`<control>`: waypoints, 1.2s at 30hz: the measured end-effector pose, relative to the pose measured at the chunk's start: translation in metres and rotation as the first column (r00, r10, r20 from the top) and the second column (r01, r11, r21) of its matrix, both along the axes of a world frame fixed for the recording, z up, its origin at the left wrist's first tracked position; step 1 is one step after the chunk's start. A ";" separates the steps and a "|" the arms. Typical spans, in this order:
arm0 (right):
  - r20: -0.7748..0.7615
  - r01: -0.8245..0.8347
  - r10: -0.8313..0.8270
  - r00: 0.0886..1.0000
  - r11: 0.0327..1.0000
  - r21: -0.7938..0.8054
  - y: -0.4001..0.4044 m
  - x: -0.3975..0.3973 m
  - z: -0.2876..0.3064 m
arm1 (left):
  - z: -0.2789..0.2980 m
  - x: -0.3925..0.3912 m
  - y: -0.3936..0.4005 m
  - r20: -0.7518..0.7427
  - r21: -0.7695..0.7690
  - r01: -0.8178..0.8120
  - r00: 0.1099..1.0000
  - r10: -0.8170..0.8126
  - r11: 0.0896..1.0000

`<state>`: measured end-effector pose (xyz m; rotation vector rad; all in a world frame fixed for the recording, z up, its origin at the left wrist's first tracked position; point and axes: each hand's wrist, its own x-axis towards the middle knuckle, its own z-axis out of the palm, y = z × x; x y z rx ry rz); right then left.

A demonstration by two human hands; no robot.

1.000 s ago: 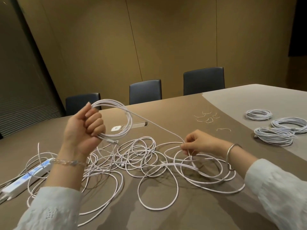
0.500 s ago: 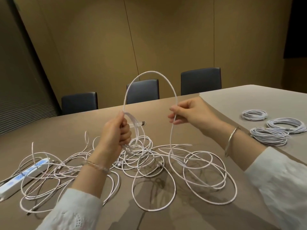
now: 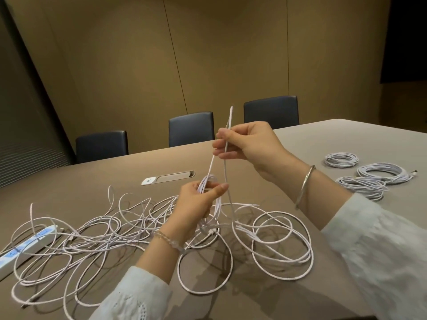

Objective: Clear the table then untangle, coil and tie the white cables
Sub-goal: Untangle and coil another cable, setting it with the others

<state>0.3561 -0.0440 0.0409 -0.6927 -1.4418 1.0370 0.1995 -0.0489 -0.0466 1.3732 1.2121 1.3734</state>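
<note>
head view: three tied coils (image 3: 360, 174) sit far right on the counter (image 3: 323, 139), so some work is done. the left hand (image 3: 198, 204) grips a small coil (image 3: 213, 204), and the right hand (image 3: 245, 144) pinches the white cable (image 3: 225, 155) up high. a big tangled pile (image 3: 104, 229) still waits.

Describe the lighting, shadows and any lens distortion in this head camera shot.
Head view: dim, warm light; the loose cables cast soft shadows on the table. Wide-angle lens tilts the wall seams. Both hands, left and right, look reasonably sharp; the finished coils are softer.
</note>
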 end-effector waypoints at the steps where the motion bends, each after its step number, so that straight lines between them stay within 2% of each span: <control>1: -0.020 -0.023 0.023 1.000 1.000 -0.015 0.000 0.000 -0.001 | 0.002 0.001 0.000 0.031 0.004 0.012 0.999 -0.012 1.000; 4: -0.044 -0.094 0.093 0.995 0.995 -0.023 0.000 0.003 -0.008 | 0.009 0.000 -0.001 0.106 0.017 0.057 0.993 -0.058 0.998; 7: 0.045 -0.151 0.151 0.987 0.988 0.002 0.002 0.008 -0.022 | 0.021 -0.003 -0.003 0.174 -0.004 0.097 0.980 -0.095 0.995; 9: 0.174 -0.081 0.078 0.982 0.997 0.009 0.006 0.010 -0.035 | 0.031 -0.011 -0.004 0.220 -0.035 0.104 0.971 -0.094 0.994; 12: 0.330 0.139 -0.146 0.933 0.989 0.046 0.012 0.016 -0.051 | 0.046 -0.033 -0.006 0.346 -0.050 0.178 0.926 -0.150 0.983; 15: 0.402 0.318 -0.373 0.836 0.927 0.199 0.021 0.030 -0.065 | 0.060 -0.060 -0.009 0.450 -0.020 0.234 0.870 -0.200 0.972; 18: 0.507 0.359 -0.430 0.747 0.903 0.237 0.026 0.039 -0.077 | 0.067 -0.084 -0.010 0.522 0.013 0.236 0.827 -0.208 0.972; 22: 0.706 0.288 -0.441 0.554 0.897 0.335 0.025 0.035 -0.091 | 0.063 -0.110 -0.009 0.679 0.038 0.253 0.704 -0.211 0.967; 27: 0.718 0.111 -0.544 0.435 0.823 0.557 0.012 0.025 -0.095 | 0.057 -0.121 -0.008 0.774 0.056 0.186 0.613 -0.161 0.981; 30: 0.748 -0.062 -0.529 0.401 0.799 0.598 -0.002 0.010 -0.089 | 0.055 -0.121 -0.005 0.764 0.027 0.131 0.637 -0.104 0.991; 36: 0.753 -0.284 -0.414 0.512 0.745 0.603 -0.028 -0.024 -0.054 | 0.053 -0.083 -0.004 0.532 -0.083 0.053 0.847 -0.001 0.995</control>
